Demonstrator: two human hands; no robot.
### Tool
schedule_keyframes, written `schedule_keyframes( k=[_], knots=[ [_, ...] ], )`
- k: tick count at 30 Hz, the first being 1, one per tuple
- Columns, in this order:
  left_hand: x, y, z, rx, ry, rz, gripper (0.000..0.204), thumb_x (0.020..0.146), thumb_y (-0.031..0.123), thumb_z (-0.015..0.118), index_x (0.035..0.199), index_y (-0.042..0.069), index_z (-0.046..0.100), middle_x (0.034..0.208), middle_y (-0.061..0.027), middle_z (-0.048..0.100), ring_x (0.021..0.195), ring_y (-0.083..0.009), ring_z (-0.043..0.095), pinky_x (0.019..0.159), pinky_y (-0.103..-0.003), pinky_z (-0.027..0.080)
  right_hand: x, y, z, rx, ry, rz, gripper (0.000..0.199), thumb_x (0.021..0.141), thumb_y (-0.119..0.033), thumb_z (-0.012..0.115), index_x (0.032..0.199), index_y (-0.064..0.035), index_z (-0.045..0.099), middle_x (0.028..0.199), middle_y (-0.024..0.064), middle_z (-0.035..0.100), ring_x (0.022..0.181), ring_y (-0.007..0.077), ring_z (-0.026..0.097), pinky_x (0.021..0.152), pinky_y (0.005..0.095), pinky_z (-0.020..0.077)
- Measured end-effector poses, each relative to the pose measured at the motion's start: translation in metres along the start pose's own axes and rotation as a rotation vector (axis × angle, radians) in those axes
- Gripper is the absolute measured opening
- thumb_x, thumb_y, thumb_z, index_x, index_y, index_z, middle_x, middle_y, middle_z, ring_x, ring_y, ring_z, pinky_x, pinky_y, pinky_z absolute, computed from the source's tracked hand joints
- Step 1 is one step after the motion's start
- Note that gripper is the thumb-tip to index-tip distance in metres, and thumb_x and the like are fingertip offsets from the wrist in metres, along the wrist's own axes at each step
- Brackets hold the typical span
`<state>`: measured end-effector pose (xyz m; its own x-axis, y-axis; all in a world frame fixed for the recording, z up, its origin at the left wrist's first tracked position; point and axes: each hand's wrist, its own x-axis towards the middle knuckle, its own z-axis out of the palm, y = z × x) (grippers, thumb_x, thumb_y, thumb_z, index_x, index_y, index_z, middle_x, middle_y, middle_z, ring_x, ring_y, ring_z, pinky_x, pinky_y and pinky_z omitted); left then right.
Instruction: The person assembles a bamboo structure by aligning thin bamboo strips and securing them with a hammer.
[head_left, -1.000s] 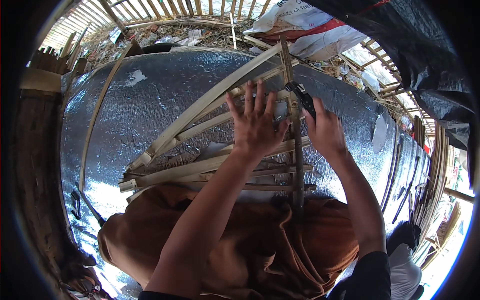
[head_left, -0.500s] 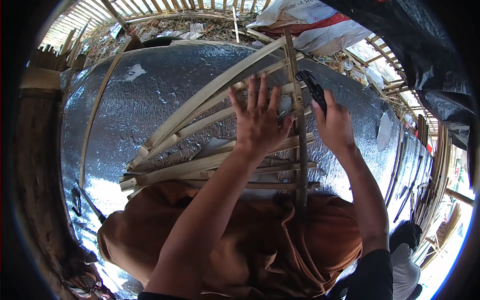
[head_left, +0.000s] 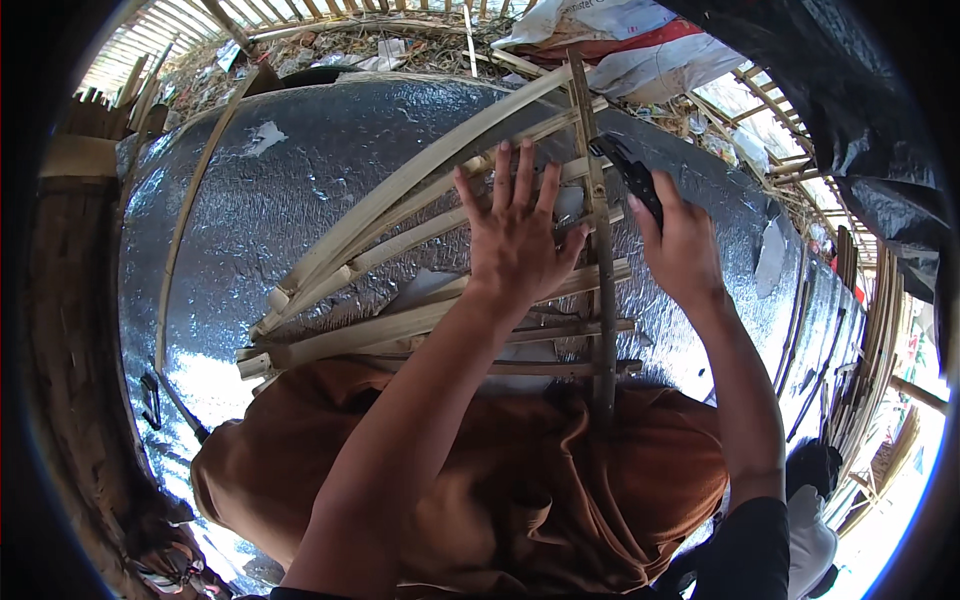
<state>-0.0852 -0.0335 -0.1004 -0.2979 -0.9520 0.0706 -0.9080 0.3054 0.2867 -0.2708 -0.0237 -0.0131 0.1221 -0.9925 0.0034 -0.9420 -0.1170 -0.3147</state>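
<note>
Pale split-bamboo strips (head_left: 485, 125) fan out in front of me, close together at the left and spread apart at the right. A darker, narrow crosspiece (head_left: 604, 300) runs across their right ends. My left hand (head_left: 515, 240) lies with fingers spread over the middle strips, its thumb reaching the crosspiece. In my right hand (head_left: 685, 245) is a black hand tool (head_left: 630, 170), long and narrow, of a kind I cannot make out. The tool's far end is beside the crosspiece, near the upper strips.
Shiny silver sheeting (head_left: 290, 210) lies under the strips. Brown cloth (head_left: 500, 480) covers my lap. A thick wooden post (head_left: 75, 300) stands left, near a thin curved stick (head_left: 190, 220). Black plastic (head_left: 850, 90) hangs at upper right; a white-and-red sack (head_left: 640, 60) lies beyond.
My right hand and the black tool have shifted slightly to the right and toward me. My left hand stays spread on the strips, almost unmoved.
</note>
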Motion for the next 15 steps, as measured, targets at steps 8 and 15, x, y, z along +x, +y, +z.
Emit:
schedule_keyframes(
  k=[8, 15],
  knots=[
    [-0.001, -0.001, 0.001, -0.001, -0.003, 0.016, 0.075, 0.093, 0.058, 0.042, 0.153, 0.013, 0.031, 0.161, -0.0162, 0.017, 0.15, -0.0352, 0.011, 0.111, -0.072, 0.004, -0.003, 0.007, 0.009, 0.098, 0.084, -0.005, 0.028, 0.098, -0.019, 0.056, 0.117, -0.0015, 0.046, 0.073, 0.0237, 0.064, 0.071, 0.045, 0.067, 0.058, 0.05, 0.052],
    [0.0, -0.001, -0.003, 0.014, -0.024, -0.008, 0.074, 0.094, 0.058, 0.04, 0.152, 0.013, 0.031, 0.161, -0.0162, 0.017, 0.15, -0.035, 0.01, 0.112, -0.072, 0.004, -0.003, 0.027, 0.026, 0.071, 0.074, -0.002, 0.028, 0.098, -0.02, 0.057, 0.116, -0.0011, 0.047, 0.071, 0.0217, 0.064, 0.07, 0.0434, 0.067, 0.055, 0.0481, 0.0518]
  ],
)
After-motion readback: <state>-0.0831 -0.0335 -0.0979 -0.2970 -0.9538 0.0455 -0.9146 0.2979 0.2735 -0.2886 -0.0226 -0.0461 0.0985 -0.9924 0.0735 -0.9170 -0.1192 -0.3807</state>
